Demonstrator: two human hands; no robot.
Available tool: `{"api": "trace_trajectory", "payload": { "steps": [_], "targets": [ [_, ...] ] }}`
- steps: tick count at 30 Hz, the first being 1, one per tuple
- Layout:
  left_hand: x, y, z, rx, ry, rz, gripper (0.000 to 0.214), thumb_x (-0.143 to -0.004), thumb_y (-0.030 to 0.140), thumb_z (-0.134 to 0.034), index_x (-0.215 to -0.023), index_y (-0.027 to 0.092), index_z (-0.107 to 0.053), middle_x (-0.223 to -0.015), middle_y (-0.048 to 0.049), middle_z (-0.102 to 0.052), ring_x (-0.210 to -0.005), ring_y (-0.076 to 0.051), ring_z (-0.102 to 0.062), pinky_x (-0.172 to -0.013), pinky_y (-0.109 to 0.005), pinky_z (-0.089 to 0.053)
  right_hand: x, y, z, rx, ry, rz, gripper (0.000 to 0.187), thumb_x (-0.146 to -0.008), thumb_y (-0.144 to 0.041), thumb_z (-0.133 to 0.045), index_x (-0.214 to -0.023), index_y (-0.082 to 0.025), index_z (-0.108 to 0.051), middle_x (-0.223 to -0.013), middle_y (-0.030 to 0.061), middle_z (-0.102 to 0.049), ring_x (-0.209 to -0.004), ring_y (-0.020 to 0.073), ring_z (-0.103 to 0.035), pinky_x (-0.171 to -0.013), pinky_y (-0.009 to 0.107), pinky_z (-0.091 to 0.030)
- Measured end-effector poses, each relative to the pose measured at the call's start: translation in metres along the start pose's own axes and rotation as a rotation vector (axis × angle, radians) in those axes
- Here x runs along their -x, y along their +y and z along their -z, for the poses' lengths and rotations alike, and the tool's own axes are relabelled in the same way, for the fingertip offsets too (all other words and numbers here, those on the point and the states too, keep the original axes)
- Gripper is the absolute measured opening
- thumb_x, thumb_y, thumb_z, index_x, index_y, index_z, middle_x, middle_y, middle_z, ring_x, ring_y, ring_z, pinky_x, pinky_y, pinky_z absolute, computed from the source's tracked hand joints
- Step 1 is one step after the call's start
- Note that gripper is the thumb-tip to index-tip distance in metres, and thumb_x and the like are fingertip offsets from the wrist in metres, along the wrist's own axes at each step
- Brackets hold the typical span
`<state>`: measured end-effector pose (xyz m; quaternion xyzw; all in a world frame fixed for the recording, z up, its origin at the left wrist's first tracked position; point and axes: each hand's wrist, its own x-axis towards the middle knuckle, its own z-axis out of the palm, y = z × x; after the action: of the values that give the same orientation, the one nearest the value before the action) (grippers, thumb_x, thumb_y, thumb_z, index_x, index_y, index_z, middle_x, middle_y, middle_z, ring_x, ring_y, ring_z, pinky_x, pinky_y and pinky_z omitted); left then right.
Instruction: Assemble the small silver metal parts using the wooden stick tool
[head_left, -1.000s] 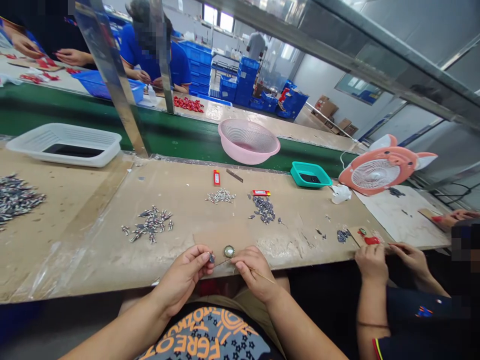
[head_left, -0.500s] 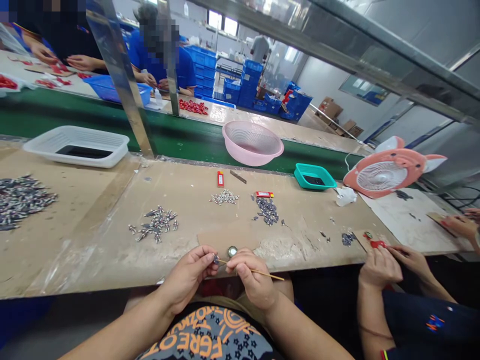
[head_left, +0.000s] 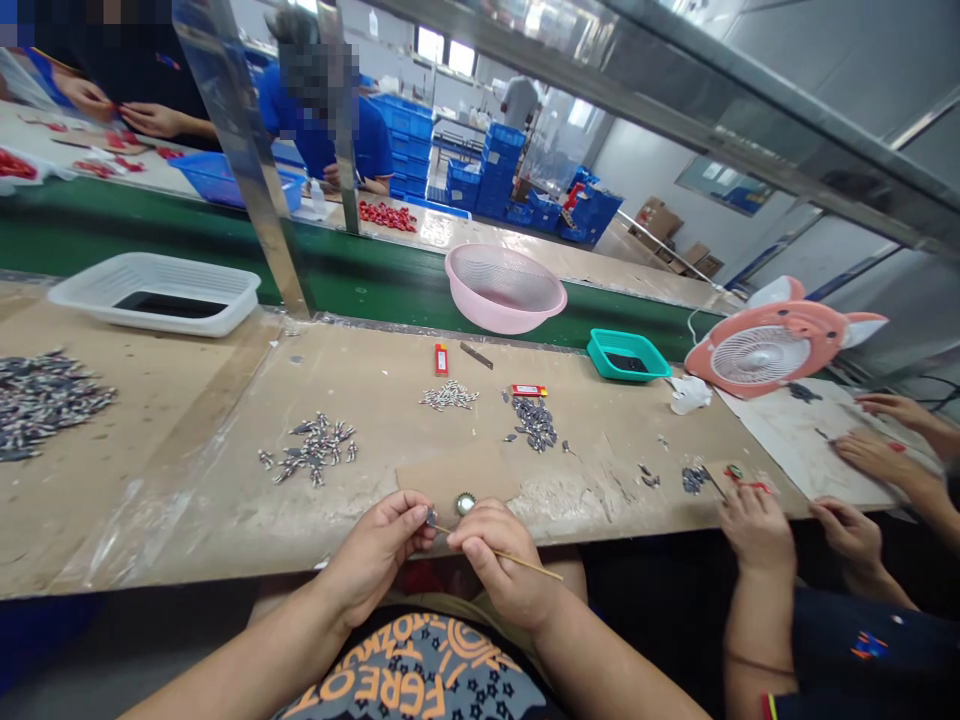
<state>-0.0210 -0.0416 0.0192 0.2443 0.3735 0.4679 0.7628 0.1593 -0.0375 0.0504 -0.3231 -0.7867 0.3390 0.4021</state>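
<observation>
My left hand (head_left: 375, 558) pinches a tiny dark metal piece (head_left: 431, 517) between thumb and fingertips at the board's near edge. My right hand (head_left: 499, 565) grips a thin wooden stick (head_left: 517, 562), whose tip reaches toward that piece. Between my hands, a round silver-rimmed ornament (head_left: 465, 504) lies on a cardboard sheet (head_left: 457, 475). Beyond them, on the worn workboard (head_left: 172, 520), lie loose heaps of small grey metal parts (head_left: 315, 447). Another heap (head_left: 534, 422) lies to the right. To my right, a co-worker's hands (head_left: 757, 530) work near small red pieces (head_left: 746, 485).
A white plastic basket (head_left: 154, 295), a pink colander (head_left: 504, 290) and a teal tray (head_left: 628, 355) sit along the far side, with a green conveyor belt (head_left: 390, 265) behind. A pink fan (head_left: 761, 360) stands at right. A metal upright (head_left: 251, 150) rises at left.
My right hand's stick has tilted slightly, its outer end lower. The co-worker's hands at right have shifted onto the white sheet. My left hand still pinches the tiny piece.
</observation>
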Motion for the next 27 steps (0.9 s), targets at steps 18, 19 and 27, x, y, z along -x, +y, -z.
{"api": "trace_trajectory", "payload": {
  "steps": [18, 19, 27],
  "targets": [
    [0.000, 0.001, 0.002, 0.018, -0.041, 0.037, 0.011, -0.082, 0.026, -0.063, -0.080, 0.015, -0.060, -0.067, -0.0008, -0.060, -0.064, -0.011, -0.053, -0.065, -0.024, -0.042, -0.008, -0.003, 0.003, 0.050, -0.038, 0.035, 0.020, -0.091, -0.021, -0.043, -0.088, -0.019, -0.062, -0.079, 0.0037, -0.066, -0.076, 0.0149, -0.059, -0.081, 0.035, -0.043],
    [-0.001, 0.002, 0.002, 0.019, -0.042, 0.037, 0.011, -0.082, 0.026, -0.063, -0.080, 0.015, -0.060, -0.067, -0.0009, -0.060, -0.064, -0.011, -0.053, -0.064, -0.024, -0.042, -0.008, -0.004, 0.003, 0.057, -0.033, 0.037, 0.020, -0.091, -0.021, -0.043, -0.088, -0.019, -0.063, -0.079, 0.0039, -0.066, -0.077, 0.0152, -0.059, -0.081, 0.035, -0.043],
    [-0.001, 0.003, 0.003, 0.028, -0.012, 0.033, 0.013, -0.080, 0.028, -0.065, -0.078, 0.016, -0.061, -0.069, -0.0009, -0.060, -0.064, -0.011, -0.053, -0.062, -0.022, -0.042, 0.004, 0.013, 0.015, 0.114, 0.016, -0.048, 0.023, -0.092, -0.021, -0.042, -0.084, -0.019, -0.063, -0.075, 0.0038, -0.065, -0.076, 0.0162, -0.058, -0.078, 0.034, -0.044]
  ]
}}
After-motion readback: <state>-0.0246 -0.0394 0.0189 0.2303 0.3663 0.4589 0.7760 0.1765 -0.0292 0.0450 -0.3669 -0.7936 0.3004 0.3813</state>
